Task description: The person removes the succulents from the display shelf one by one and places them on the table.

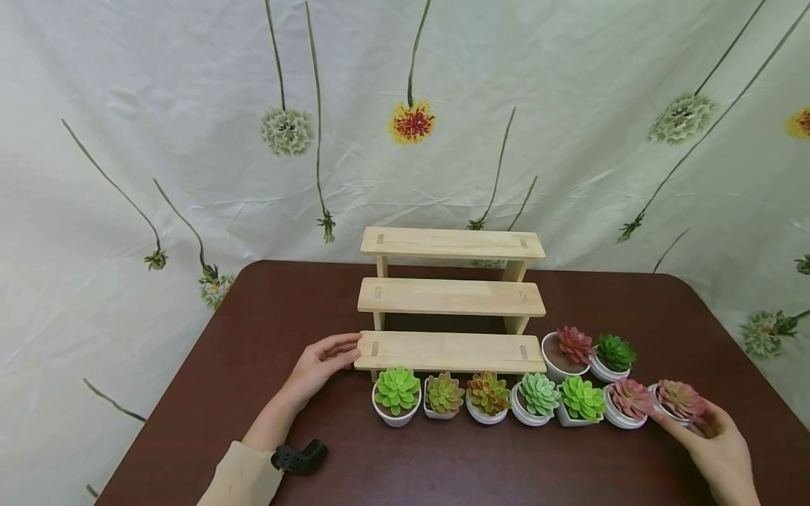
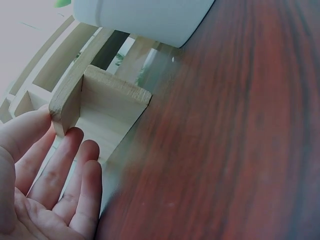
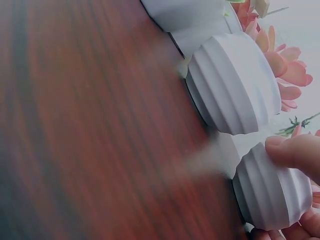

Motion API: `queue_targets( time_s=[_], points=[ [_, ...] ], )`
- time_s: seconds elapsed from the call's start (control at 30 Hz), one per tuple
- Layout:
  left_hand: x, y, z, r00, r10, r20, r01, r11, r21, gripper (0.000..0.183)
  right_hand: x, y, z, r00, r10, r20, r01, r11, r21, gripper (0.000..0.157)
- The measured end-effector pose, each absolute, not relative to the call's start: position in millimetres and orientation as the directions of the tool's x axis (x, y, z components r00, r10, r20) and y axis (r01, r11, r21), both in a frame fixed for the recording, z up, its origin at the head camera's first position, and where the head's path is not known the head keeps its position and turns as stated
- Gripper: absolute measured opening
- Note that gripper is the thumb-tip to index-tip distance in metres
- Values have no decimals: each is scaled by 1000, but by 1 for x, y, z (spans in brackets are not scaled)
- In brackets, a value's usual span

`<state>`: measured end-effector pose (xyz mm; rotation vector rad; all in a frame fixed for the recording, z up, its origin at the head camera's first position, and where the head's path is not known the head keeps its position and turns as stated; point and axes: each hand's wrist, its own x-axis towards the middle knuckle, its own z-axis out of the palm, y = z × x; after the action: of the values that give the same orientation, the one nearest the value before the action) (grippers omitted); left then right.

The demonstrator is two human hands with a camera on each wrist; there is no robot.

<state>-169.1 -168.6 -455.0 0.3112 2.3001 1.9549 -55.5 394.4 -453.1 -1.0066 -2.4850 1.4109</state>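
Note:
My left hand (image 1: 325, 365) pinches the left end of the lowest board of a three-step wooden stand (image 1: 449, 351). Its thumb and fingertips meet the board's corner (image 2: 65, 110) in the left wrist view. At the right end of a row of potted succulents, my right hand (image 1: 724, 446) grips a white ribbed pot with a dusky pink succulent (image 1: 680, 399). In the right wrist view, the thumb lies against this pot (image 3: 272, 192), with fingers around its far side, partly out of frame. Beside it stands another ribbed pot with a pink succulent (image 1: 631, 399).
Along the stand's front sit several small pots, among them a bright green succulent (image 1: 396, 391) and a pale mint one (image 1: 538, 393). Behind the row's right part are a red succulent (image 1: 574, 344) and a dark green one (image 1: 615, 353). A flowered cloth (image 1: 190, 105) hangs behind the dark table (image 1: 506, 464).

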Motion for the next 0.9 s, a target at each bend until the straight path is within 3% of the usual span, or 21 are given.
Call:
queue_targets(
  time_s=[0.3, 0.57, 0.77, 0.9],
  points=[
    [-165, -171, -453, -982, 185, 23, 54, 166, 985, 44, -54, 390, -437, -857, 505, -100, 399, 529, -749, 88],
    [-155, -174, -442, -994, 107, 10, 36, 238, 971, 46, -56, 379, -416, -870, 488, 72, 286, 619, -732, 74],
    [-147, -173, -422, -997, 54, 47, 64, 384, 921, 45, -61, 369, -395, -923, 331, 195, 130, 747, -652, 63],
    [-142, -168, -409, -989, 60, 137, 149, 459, 876, 43, -69, 355, -381, -943, 195, 270, -2, 807, -590, 59]
  ],
)
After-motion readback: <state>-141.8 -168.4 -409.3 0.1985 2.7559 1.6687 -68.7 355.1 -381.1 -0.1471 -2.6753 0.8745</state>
